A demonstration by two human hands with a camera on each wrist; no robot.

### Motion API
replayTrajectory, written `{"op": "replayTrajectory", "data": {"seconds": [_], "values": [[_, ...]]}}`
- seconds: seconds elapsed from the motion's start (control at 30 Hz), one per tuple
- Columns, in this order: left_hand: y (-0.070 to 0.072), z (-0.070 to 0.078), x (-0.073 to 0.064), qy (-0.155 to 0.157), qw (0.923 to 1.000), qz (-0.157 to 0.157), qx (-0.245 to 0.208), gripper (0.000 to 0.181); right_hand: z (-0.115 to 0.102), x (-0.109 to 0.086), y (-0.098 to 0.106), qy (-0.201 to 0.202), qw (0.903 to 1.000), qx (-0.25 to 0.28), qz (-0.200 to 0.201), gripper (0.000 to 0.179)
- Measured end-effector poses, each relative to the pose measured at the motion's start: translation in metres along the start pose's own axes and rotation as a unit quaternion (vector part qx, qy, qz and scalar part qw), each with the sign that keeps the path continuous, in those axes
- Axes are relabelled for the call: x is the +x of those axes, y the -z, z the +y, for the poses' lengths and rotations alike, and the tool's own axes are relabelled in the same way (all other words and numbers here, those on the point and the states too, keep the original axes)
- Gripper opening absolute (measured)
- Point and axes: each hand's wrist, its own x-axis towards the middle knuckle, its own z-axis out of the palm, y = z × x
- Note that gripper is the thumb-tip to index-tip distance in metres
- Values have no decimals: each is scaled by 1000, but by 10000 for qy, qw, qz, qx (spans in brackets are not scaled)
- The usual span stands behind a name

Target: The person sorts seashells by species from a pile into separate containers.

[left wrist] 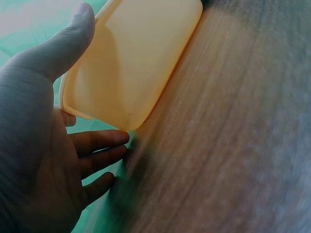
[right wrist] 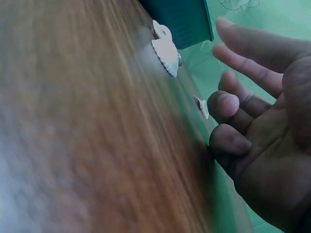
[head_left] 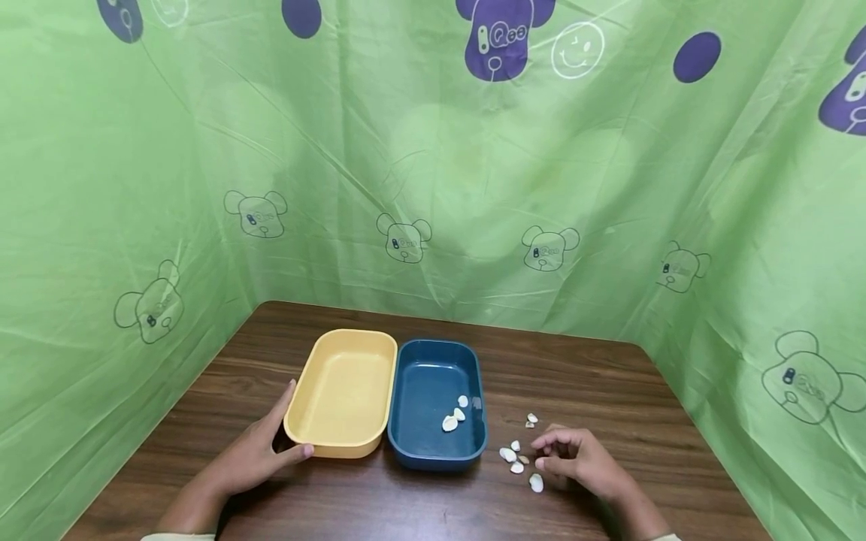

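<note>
Nearest us, at the lower edge of the head view, we see two pale sleeve cuffs [head_left: 177, 537]. Just past them a broad white seashell [head_left: 537, 482] lies on the desk [head_left: 568, 368], its long axis running roughly away from us, just to the near left of the right thumb. The right hand [head_left: 587, 460] hovers low, its thumb and index finger apart, the other fingers loosely bent, and we see nothing between them. A small cluster of shells [head_left: 507, 454] lies directly left of those fingertips, between them and the blue tray [head_left: 433, 383], so we judge the right hand the nearer one by far. On the other side, the left hand [head_left: 253, 454] has its fingers spread, the thumb touching the near wall of the yellow tray [head_left: 345, 398] and the index finger along its left side. Both trays stand side by side with their long axes pointing away from us; three white shells [head_left: 449, 424] lie in the blue one, toward its right wall. Slightly beyond the right index fingertip sit two little shells [head_left: 532, 418]. Farthest off, a green printed curtain [head_left: 338, 143] hangs behind the desk.
</note>
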Motion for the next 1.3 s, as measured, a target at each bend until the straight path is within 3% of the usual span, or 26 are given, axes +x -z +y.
{"op": "replayTrajectory", "data": {"seconds": [0.27,0.73,1.3], "values": [[0,1,2,-16,10000,-17,5,122,4,-2,3,274,9992,120,-263,27],[-1,-1,2,-50,10000,2,-56,122,12,1,5,227,9962,498,-684,33],[0,2,0,25,10000,-41,0,122,6,0,3,195,9950,-64,-980,33]]}}
